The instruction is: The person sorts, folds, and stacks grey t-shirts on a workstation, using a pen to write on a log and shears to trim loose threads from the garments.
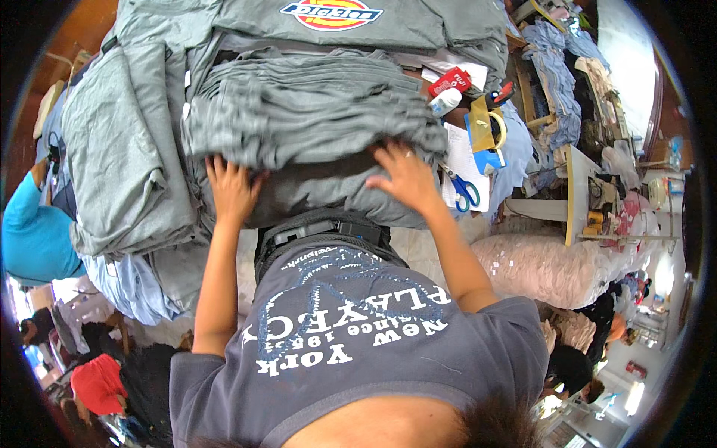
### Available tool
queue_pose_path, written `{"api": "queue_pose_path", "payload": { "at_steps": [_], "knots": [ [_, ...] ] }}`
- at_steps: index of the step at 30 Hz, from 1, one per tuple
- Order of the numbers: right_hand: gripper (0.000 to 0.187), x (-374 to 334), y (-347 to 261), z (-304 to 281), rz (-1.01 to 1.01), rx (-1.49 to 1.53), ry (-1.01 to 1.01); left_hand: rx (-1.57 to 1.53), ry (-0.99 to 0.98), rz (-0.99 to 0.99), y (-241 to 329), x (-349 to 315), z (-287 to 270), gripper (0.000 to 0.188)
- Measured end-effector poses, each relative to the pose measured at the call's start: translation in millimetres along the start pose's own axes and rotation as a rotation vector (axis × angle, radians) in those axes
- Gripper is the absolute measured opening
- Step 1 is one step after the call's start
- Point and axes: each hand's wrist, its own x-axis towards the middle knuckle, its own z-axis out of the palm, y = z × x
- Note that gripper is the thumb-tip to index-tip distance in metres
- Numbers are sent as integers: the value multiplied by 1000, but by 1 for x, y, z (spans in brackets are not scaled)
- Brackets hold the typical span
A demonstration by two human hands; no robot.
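Around the surface, draped in grey cloth, the workroom holds a pale pink fabric bundle at right and a person in blue at left. Mid-surface lies a stack of grey garments; the left hand and right hand rest at its near edge, fingers spread. Blue-handled scissors lie to its right.
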Motion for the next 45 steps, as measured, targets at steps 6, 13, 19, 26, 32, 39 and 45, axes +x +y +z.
{"api": "queue_pose_path", "payload": {
  "at_steps": [6, 13, 19, 26, 32, 39, 45],
  "knots": [
    [60, 130, 83, 47, 150, -205, 461, 116, 27, -190, -32, 132, 55, 54],
    [58, 144, 101, 61, 200, -203, 432, -73, -137, -265, -25, 151, 37, 71],
    [59, 109, 55, 9, 86, -197, 317, -117, 3, -133, -24, 97, 38, 58],
    [60, 101, 55, 44, 98, -183, 187, -118, 129, 63, -20, 33, 16, 41],
    [60, 114, 62, 47, 109, -179, 178, 11, 42, 26, -20, 34, 38, 40],
    [59, 109, 52, 35, 148, -137, 109, 37, 6, 29, -18, 32, 37, 42],
    [55, 62, 14, 46, 182, -355, 257, -106, 70, -123, -6, 38, 29, 54]
  ]
}}
